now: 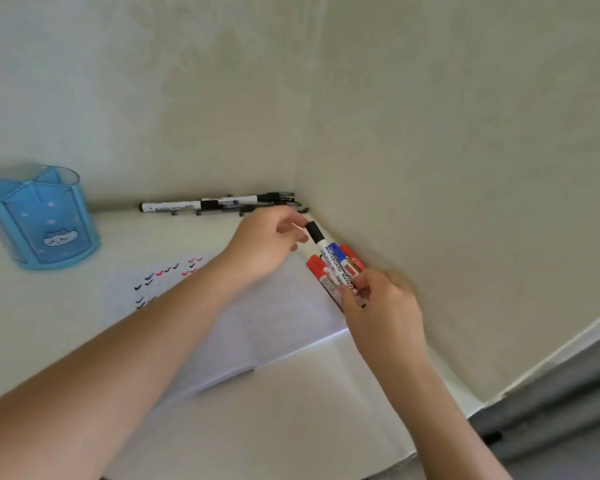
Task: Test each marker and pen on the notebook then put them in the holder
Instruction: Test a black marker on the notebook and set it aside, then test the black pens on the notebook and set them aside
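My right hand (383,303) grips the lower barrel of a black-capped whiteboard marker (328,251), which points up and to the left. My left hand (269,239) reaches across with curled fingers at the marker's black cap; whether they pinch it I cannot tell. Red and blue markers (342,268) lie under and beside it along the right wall. The open notebook (257,327) lies below, with black, blue and red tick marks (167,275) on its left page. A blue translucent holder (39,216) with a cat picture stands at the far left.
More markers and pens (222,203) lie in a row against the back wall, near the corner. Walls close the white table (32,317) at the back and right. The table's right edge drops to a grey floor (561,420).
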